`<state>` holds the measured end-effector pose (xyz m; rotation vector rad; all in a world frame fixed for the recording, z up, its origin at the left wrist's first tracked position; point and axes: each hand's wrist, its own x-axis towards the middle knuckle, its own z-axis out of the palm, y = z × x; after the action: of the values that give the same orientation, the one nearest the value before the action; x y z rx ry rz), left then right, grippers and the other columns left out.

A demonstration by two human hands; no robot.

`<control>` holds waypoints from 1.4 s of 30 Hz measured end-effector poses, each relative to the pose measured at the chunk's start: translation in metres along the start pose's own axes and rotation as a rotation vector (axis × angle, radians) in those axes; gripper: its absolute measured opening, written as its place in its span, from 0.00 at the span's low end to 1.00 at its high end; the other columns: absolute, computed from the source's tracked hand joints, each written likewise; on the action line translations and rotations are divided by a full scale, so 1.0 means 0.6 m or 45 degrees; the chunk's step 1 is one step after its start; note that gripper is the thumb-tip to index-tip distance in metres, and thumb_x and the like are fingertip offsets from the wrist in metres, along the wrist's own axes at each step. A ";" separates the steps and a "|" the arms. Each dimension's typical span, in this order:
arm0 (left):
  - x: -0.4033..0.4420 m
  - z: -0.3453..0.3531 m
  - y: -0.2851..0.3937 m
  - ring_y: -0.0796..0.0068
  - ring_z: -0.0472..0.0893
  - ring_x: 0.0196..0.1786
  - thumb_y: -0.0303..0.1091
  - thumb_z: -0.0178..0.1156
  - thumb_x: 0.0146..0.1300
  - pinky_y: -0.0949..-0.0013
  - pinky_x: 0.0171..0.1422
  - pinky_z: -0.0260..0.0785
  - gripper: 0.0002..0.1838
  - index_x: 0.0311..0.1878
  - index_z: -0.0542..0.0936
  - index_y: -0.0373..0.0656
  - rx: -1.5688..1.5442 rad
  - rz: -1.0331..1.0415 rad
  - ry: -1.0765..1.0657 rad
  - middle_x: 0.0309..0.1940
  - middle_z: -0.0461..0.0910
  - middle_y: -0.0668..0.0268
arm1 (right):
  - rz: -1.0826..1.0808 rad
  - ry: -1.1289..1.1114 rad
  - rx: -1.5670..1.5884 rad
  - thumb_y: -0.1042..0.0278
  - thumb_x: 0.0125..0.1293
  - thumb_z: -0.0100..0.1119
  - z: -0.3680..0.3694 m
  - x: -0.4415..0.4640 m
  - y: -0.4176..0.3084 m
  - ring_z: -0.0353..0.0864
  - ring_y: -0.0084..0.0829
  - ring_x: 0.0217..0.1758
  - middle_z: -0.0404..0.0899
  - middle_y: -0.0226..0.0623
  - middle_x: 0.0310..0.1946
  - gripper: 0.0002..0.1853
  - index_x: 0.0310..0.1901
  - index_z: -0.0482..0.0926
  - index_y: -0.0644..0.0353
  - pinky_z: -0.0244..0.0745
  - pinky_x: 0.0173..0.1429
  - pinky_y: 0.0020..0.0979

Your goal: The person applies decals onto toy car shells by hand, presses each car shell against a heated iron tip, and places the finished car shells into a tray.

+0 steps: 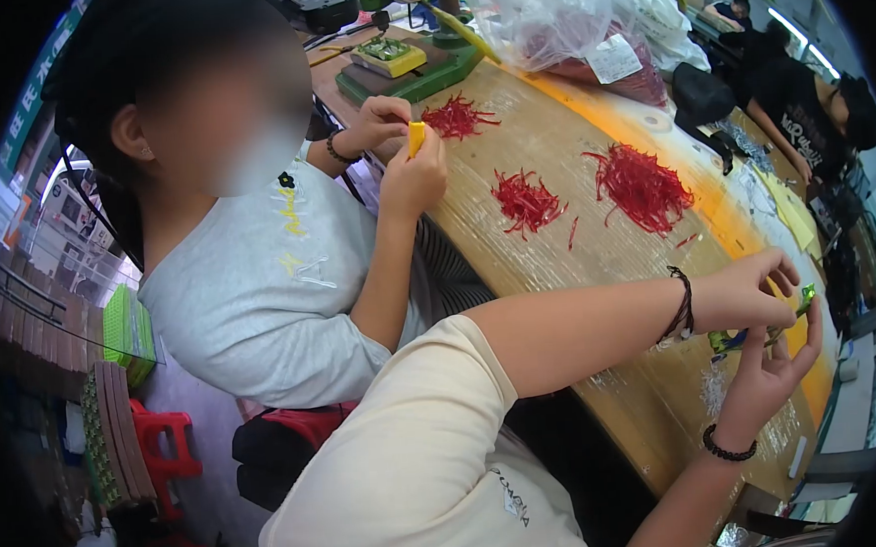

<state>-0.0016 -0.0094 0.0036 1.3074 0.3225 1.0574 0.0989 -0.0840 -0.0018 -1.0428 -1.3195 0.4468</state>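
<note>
While left hand (pixel 754 289) and right hand (pixel 772 373) grip a green item (pixel 807 300), the label (pixel 613 58) is unreadable.

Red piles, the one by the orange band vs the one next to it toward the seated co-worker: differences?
Size: band-side pile clearly larger; co-worker-side pile smaller.
Build: band-side pile looks more thickly heaped; co-worker-side pile looks thinner.
Shared: both are tangled, thin red strips on the brown tabletop, with stray strips nearby.
</note>
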 end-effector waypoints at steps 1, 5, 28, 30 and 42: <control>-0.001 0.001 -0.001 0.76 0.76 0.48 0.34 0.65 0.56 0.73 0.50 0.71 0.22 0.53 0.74 0.37 -0.009 -0.058 0.026 0.45 0.75 0.61 | -0.020 0.003 0.011 0.84 0.65 0.57 -0.002 0.000 0.004 0.69 0.37 0.66 0.52 0.38 0.73 0.35 0.70 0.53 0.59 0.71 0.65 0.32; 0.009 -0.014 0.000 0.74 0.76 0.50 0.36 0.68 0.55 0.73 0.54 0.70 0.29 0.57 0.72 0.32 -0.122 -0.279 -0.203 0.48 0.76 0.60 | -0.031 0.046 0.052 0.85 0.66 0.53 0.004 -0.003 -0.008 0.67 0.38 0.68 0.51 0.39 0.73 0.34 0.70 0.52 0.60 0.71 0.65 0.33; -0.004 -0.008 0.002 0.78 0.75 0.49 0.39 0.69 0.56 0.76 0.47 0.68 0.32 0.62 0.73 0.37 -0.241 -0.168 -0.224 0.54 0.76 0.64 | -0.373 0.031 -0.577 0.74 0.68 0.56 -0.023 0.004 0.000 0.66 0.32 0.64 0.64 0.34 0.68 0.28 0.68 0.62 0.58 0.63 0.64 0.35; -0.003 -0.006 -0.006 0.78 0.75 0.50 0.40 0.69 0.57 0.75 0.48 0.68 0.32 0.62 0.72 0.38 -0.249 -0.175 -0.210 0.54 0.76 0.64 | -0.379 0.022 -0.598 0.75 0.67 0.57 -0.025 0.003 -0.002 0.65 0.33 0.67 0.63 0.35 0.68 0.28 0.68 0.62 0.60 0.65 0.65 0.36; 0.002 -0.006 -0.009 0.78 0.77 0.52 0.33 0.66 0.60 0.73 0.53 0.72 0.27 0.61 0.72 0.37 -0.454 -0.170 -0.213 0.53 0.78 0.64 | -0.372 -0.006 -0.601 0.72 0.69 0.54 -0.031 0.005 -0.002 0.64 0.34 0.69 0.63 0.38 0.68 0.27 0.69 0.61 0.60 0.63 0.67 0.37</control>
<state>-0.0011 -0.0055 -0.0019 1.0296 0.0871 0.8419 0.1163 -0.0891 0.0026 -1.2044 -1.5941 -0.0910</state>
